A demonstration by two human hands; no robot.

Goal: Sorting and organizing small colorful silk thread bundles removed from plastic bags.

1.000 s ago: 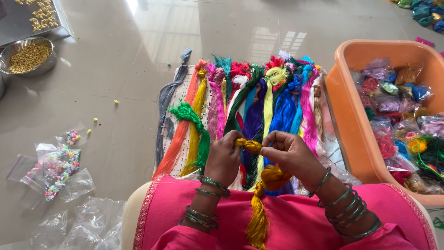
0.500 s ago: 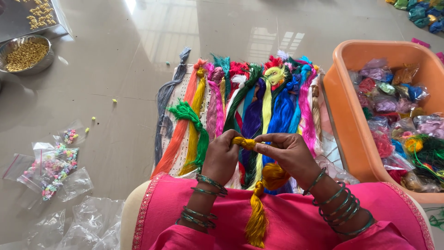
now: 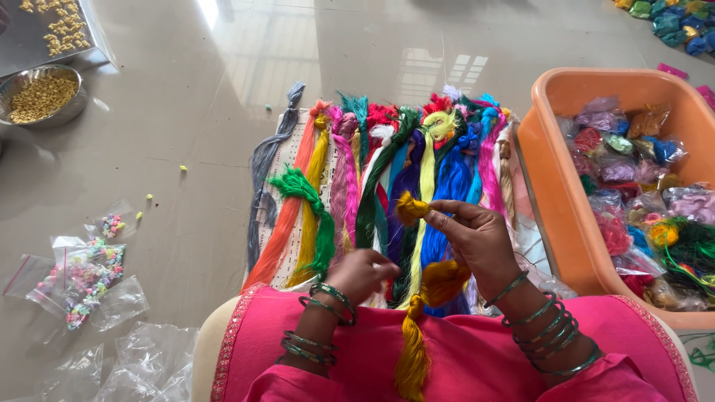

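Bright, even daylight fills the scene. The glossy grey tiled floor (image 3: pixel 186 126) mirrors a window as pale, washed-out patches at the top centre, with a strong white glare near the top edge. Shadows are soft and short, lying just under the orange plastic tub (image 3: pixel 555 179) and the round steel bowl of yellow beads (image 3: pixel 41 95). Colours are saturated and focus is sharp at the centre. Straight lines bow slightly near the corners, and the crumpled clear plastic bags (image 3: pixel 89 290) glint faintly.

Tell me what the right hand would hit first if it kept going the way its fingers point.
The right hand points left; beyond the mustard-yellow thread tassel it pinches, it would probably meet the dark green silk thread bundle, though depth is unclear.
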